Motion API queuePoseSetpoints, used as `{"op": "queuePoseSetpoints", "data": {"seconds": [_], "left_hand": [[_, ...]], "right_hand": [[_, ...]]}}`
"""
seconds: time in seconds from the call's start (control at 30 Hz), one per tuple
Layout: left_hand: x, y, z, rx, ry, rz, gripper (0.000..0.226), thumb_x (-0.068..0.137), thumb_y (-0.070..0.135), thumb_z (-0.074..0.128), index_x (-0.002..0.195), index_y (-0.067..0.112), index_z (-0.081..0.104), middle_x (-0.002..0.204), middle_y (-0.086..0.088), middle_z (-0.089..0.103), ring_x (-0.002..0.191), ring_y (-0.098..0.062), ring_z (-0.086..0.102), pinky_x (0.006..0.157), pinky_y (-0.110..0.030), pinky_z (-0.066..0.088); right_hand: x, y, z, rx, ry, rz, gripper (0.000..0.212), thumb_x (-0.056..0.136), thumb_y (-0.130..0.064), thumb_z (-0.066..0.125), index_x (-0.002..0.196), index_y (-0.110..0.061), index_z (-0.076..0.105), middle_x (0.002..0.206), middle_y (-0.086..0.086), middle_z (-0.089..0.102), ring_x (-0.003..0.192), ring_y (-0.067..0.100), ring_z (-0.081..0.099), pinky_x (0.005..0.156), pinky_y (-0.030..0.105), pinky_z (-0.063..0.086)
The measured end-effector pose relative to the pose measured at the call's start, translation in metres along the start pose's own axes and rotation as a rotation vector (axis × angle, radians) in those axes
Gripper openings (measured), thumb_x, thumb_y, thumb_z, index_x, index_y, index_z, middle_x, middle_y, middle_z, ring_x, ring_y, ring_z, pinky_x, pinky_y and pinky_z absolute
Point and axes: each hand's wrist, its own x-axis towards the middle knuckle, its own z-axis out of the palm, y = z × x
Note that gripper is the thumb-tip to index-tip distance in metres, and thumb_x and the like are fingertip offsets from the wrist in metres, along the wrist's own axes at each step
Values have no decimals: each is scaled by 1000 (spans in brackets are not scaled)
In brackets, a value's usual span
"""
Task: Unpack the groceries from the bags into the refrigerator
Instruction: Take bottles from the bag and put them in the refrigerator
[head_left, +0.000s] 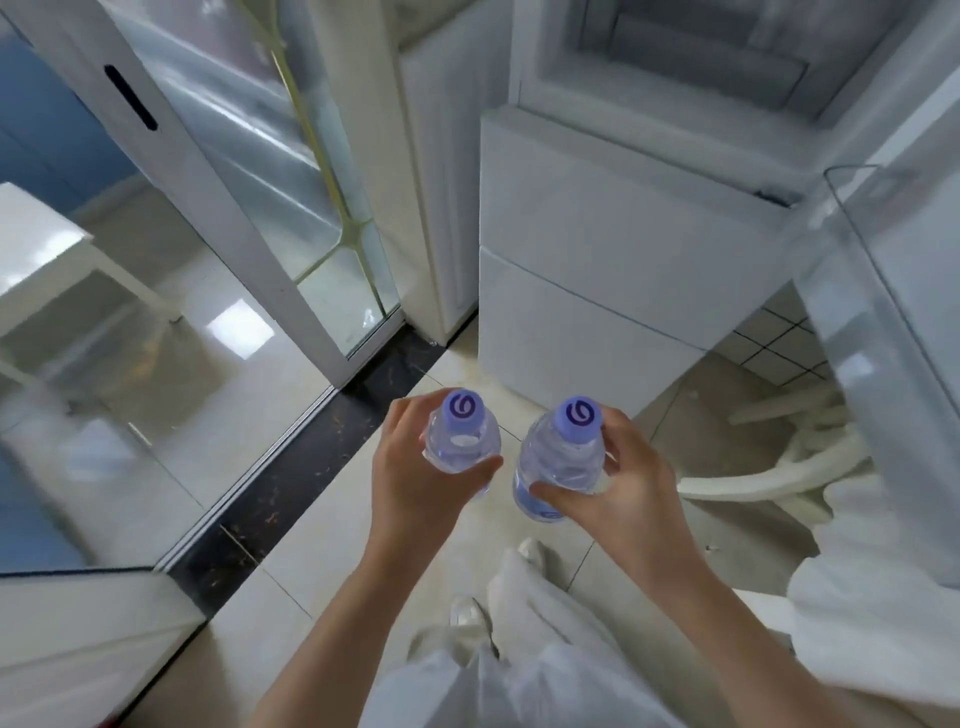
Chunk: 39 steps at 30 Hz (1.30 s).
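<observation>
I hold two small clear water bottles with purple caps, upright, side by side over the tiled floor. My left hand (421, 478) grips the left bottle (461, 434) around its body. My right hand (618, 488) grips the right bottle (563, 457) the same way. Ahead stands the white refrigerator (597, 249); its upper compartment (685, 62) is open and its lower drawer fronts are closed. The open fridge door with a clear door shelf (883, 291) hangs at the right.
A sliding glass door with a white frame (208, 197) stands to the left, with a dark threshold strip (311, 447) below it. A white plastic bag (872, 613) sits at the right. White chair legs (769, 467) lie beyond my right hand. My white-trousered legs are below.
</observation>
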Motion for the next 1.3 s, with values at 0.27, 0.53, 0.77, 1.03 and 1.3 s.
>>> {"op": "queuePoseSetpoints", "data": {"seconds": [0.27,0.53,0.77,1.03,1.3], "left_hand": [[125,29,33,-97,-96,65,65,58,15,93,97,53,56,102,17,59,93,-3,63,76,-22,54],[256,92,74,-272,-137,98,72,59,7,91,117,36,59,105,16,68,90,2,64,72,-15,53],[358,163,100,-364,-146,268,82,59,14,91,128,33,51,113,11,66,97,-2,65,76,-14,52],[455,229,126,-458,-198,449,79,61,17,92,128,29,53,114,11,67,105,-6,64,87,-28,53],[529,291,146,-540,-284,596,63,64,7,88,117,25,59,97,28,66,90,9,63,73,-6,46]], "right_hand": [[111,-9,-18,49,92,23,60,60,-34,88,113,-30,60,100,-14,69,93,9,66,80,27,55],[236,-38,-66,75,161,-17,56,66,-22,87,105,-47,55,102,-33,61,96,-9,59,77,2,43],[322,-68,-107,77,351,-79,59,59,-33,87,112,-28,60,98,-19,68,90,-5,62,74,4,44],[400,-99,-145,69,510,-92,61,59,-15,89,111,-31,61,94,-21,70,87,-2,66,72,12,50],[471,-138,-185,55,742,-185,56,63,-16,88,111,-26,62,97,-16,71,88,-1,67,74,13,51]]}}
